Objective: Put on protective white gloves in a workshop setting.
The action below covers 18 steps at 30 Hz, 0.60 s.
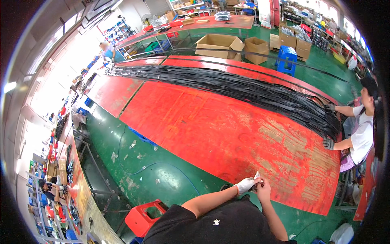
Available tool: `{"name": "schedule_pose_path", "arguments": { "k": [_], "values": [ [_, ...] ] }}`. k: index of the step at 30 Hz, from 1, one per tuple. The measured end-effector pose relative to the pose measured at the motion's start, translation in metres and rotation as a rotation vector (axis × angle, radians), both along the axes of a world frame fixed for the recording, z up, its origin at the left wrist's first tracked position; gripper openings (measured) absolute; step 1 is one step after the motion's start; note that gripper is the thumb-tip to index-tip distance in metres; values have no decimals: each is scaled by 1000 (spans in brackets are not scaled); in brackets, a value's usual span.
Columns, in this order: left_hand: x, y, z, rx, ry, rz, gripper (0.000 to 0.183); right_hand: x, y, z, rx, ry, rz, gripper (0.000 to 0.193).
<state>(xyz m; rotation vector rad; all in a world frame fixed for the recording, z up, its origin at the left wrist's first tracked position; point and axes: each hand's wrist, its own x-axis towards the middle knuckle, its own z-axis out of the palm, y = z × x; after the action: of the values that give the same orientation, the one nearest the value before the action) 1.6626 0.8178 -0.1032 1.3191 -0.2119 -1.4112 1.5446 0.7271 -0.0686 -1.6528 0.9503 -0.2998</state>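
My left hand (245, 186) wears a white glove, and its forearm comes in bare from the lower edge. Against its fingers is my bare right hand (263, 188), its fingers closed around the glove's finger end (257, 175). The two hands meet over the near edge of a long red table (227, 142). How the left fingers lie inside the glove is partly hidden. Along the table's far side stretches a long bundle of black strips (227, 83), well away from my hands.
At the right, a co-worker (362, 126) in grey gloves handles the bundle's end. Another person (108, 52) stands at its far end. A red stool (142, 219) is by my left side. Beyond the table are cardboard boxes (217, 51) and a blue stool (287, 60).
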Motion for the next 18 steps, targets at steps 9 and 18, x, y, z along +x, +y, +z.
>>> {"name": "schedule_pose_path", "arguments": {
  "k": [9,18],
  "values": [
    [1,-3,1,6,-12,-78,43,-6,-7,-11,-84,81,-15,16],
    [9,1,-32,325,-617,5,45,2,-3,13,-378,211,67,26]
  ]
}}
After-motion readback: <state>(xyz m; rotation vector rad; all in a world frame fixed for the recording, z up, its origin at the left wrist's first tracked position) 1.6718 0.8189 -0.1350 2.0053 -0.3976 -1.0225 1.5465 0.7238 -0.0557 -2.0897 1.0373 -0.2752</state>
